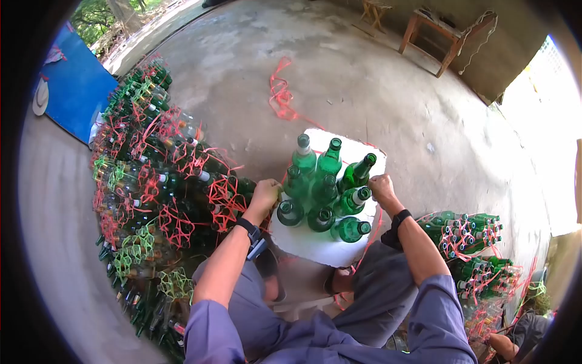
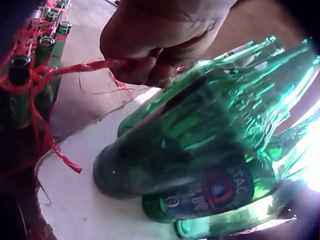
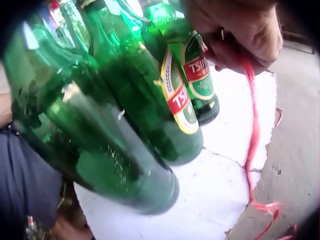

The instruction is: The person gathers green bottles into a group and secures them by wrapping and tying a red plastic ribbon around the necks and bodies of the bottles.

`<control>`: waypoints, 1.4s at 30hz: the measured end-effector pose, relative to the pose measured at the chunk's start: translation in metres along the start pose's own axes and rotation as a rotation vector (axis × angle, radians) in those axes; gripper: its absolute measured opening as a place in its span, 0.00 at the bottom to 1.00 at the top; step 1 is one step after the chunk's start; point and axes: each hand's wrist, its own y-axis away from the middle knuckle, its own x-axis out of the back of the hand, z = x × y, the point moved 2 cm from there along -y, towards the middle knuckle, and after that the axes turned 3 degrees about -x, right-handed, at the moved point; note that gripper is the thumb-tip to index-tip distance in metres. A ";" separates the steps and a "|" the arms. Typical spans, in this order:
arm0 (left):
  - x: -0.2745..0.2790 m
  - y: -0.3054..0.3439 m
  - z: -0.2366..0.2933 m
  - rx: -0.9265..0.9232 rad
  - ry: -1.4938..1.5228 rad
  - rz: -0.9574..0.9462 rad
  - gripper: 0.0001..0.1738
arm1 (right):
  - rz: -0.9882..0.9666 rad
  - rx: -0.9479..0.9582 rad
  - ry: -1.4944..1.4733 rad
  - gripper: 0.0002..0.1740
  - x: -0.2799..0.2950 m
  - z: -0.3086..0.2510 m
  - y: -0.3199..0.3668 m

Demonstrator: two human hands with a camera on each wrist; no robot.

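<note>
Several green bottles (image 1: pixel 324 191) stand grouped on a white board (image 1: pixel 309 242) between the person's knees. At the group's left side, the left hand (image 1: pixel 265 197) has curled fingers; in the left wrist view that hand (image 2: pixel 165 40) pinches red twine (image 2: pixel 85 66) beside the bottles (image 2: pixel 170 135). Across the group, the right hand (image 1: pixel 384 189) is level with the bottle necks. The right wrist view shows this hand (image 3: pixel 240 35) gripping red twine (image 3: pixel 255 130), which hangs down to the board (image 3: pixel 220 175) past labelled bottles (image 3: pixel 135 100).
A large pile of twine-tied bottles (image 1: pixel 163 182) lies to the left, with smaller bundles (image 1: pixel 464 233) to the right. Loose red twine (image 1: pixel 282 91) lies on the floor ahead. A wooden stool (image 1: pixel 445 39) stands at the back right. Part of another person (image 1: pixel 506 346) shows at lower right.
</note>
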 end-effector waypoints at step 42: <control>-0.035 0.111 -0.045 0.081 0.079 0.038 0.14 | -0.625 0.228 0.507 0.12 -0.005 0.027 0.120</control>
